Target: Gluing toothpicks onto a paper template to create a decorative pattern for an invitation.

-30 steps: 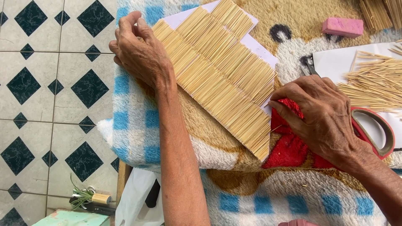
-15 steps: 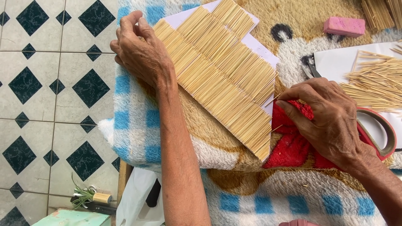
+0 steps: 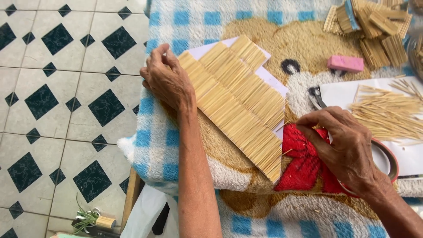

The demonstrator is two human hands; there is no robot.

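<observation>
Our left hand (image 3: 166,79) presses, fingers curled, on the far corner of the stick mat (image 3: 238,103), which lies slantwise on the blanket (image 3: 185,26) and hides most of the white paper (image 3: 211,47). Our right hand (image 3: 346,147) pinches something too thin to make out, covering part of the tape roll (image 3: 390,161).

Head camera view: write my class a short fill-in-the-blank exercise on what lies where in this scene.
1. The left hand rests on the upper corner of a panel of thin sticks glued in ___ rows.
2. The small block near the top is ___ in colour.
3. The loose sticks lie on a ___ sheet.
4. The right hand lies over the bear's ___ bow.

Missing words: overlapping; pink; white; red
</observation>
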